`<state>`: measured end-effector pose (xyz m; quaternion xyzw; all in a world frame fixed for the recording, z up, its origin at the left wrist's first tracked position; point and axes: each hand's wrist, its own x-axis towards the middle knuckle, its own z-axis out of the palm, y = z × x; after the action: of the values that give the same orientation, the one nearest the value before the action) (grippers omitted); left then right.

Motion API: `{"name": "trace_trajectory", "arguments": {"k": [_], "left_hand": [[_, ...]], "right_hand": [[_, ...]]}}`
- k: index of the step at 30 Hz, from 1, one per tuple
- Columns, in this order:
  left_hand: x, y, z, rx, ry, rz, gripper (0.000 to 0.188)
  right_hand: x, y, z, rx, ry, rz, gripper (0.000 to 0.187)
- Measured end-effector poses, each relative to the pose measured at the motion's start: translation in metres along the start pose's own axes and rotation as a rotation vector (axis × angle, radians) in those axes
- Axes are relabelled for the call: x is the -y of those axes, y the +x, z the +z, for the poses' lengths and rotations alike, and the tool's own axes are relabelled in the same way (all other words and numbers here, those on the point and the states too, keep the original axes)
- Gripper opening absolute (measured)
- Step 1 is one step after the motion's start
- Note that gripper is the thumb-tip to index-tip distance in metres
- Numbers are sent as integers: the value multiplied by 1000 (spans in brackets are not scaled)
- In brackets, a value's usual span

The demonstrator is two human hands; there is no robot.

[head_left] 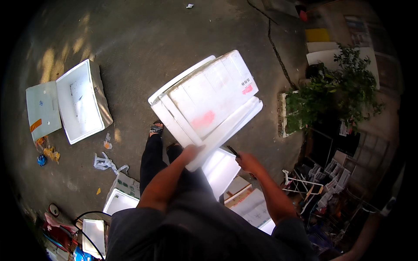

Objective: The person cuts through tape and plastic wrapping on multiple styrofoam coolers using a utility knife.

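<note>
A white foam box (213,95) with pink smudges is held tilted in front of my legs. One pale foam slab (183,78) lies along its far left side and another (230,130) along its near right side. My left hand (191,153) is closed around the near corner of the box. To the right of it, apart from the box, my right hand (249,164) is closed around a narrow dark knife (234,151). The knife's tip points up and left toward the foam, and most of its handle is hidden in my fingers.
An open foam box (96,95) with its lid (43,108) lies at left on concrete. Plastic strips (106,163) litter the ground nearby. More foam boxes (122,195) stand around my legs. A leafy plant (335,91) and piled clutter (331,182) line the right side.
</note>
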<state>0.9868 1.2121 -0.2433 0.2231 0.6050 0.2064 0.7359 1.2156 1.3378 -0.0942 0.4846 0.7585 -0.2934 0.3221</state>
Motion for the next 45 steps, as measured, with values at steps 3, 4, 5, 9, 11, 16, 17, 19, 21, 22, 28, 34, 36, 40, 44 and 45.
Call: {"name": "trace_trajectory", "arguments": {"k": [3, 4, 5, 9, 11, 16, 17, 19, 21, 22, 28, 34, 36, 40, 44, 45], "left_hand": [[6, -15, 6, -40, 109, 114, 67], [5, -20, 5, -73, 173, 188, 67], [1, -26, 8, -80, 202, 157, 65], [-13, -53, 25, -264, 269, 166, 56], [-22, -74, 37, -316, 333, 105, 52], [-35, -88, 46, -423, 435, 242, 43], [-36, -90, 46, -432, 438, 311, 42], [-41, -96, 43, -357, 442, 397, 35], [-44, -98, 39, -266, 380, 337, 32], [-34, -91, 36, -389, 276, 426, 28], [-34, -82, 18, -303, -610, -149, 38], [9, -74, 18, -189, -655, -221, 33], [36, -74, 12, -205, -564, -231, 30], [42, -63, 16, -279, -629, -162, 29], [-4, -63, 27, -255, -707, -165, 34], [5, -56, 26, -240, -732, -172, 36]], "right_hand": [[12, 29, 13, -261, 735, 396, 33], [23, 35, 15, -371, 938, 397, 36], [30, 45, 14, -379, 1026, 384, 35], [41, 76, 27, -444, 1180, 386, 40], [31, 75, 43, -452, 1200, 362, 44], [15, 60, 28, -326, 1447, 242, 42], [7, 56, 28, -291, 1496, 216, 41], [-7, 41, 20, -266, 1653, 152, 37], [-21, 31, 17, -231, 1751, 104, 35], [-29, 28, 17, -202, 1731, 92, 33], [19, 52, 19, -277, 1633, 104, 59], [109, 50, 3, -512, 1777, 77, 65], [129, 55, 9, -506, 1625, 1, 67], [112, 68, 6, -361, 1487, 79, 39], [38, 36, 50, -307, 1417, 72, 26], [26, 17, 59, -114, 1316, 195, 26]]}}
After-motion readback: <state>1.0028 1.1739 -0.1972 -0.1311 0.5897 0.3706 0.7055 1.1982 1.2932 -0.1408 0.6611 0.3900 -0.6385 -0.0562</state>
